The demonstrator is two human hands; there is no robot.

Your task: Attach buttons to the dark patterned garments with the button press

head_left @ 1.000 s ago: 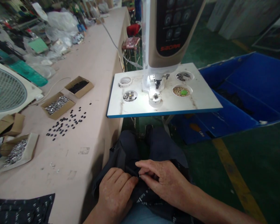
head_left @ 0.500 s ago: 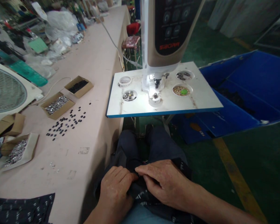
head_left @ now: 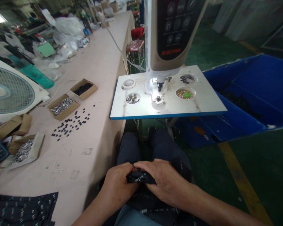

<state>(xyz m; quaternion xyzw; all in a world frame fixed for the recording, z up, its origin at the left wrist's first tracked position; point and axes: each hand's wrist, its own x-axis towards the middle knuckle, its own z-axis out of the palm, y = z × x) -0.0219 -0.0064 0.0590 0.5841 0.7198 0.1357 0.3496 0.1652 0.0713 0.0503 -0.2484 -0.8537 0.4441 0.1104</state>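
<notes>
A dark fabric piece (head_left: 141, 177) with small white printed lettering lies bunched over my lap. My left hand (head_left: 119, 182) is closed on one side of a folded edge of it. From the other side my right hand (head_left: 163, 180) grips the same fold, its thumb and fingers close to my left thumb. The fold is raised between both hands, and the rest of the cloth hangs down over my thighs. Ahead of my knees stands a press machine (head_left: 158, 91) with a lit head above a white work plate (head_left: 136, 110). What lies inside the fold is hidden.
On the table (head_left: 103, 56) to the left are loose black snap parts (head_left: 68, 127), a box of metal pieces (head_left: 63, 108), a box of black pieces (head_left: 83, 88), a fan (head_left: 9, 91) and folded printed fabric (head_left: 21, 208). A blue bin (head_left: 254, 81) stands at the right.
Both hands have turned and lifted the cloth edge, so a printed fold now shows between them. My left hand's fingers have curled under it. The view has shifted slightly.
</notes>
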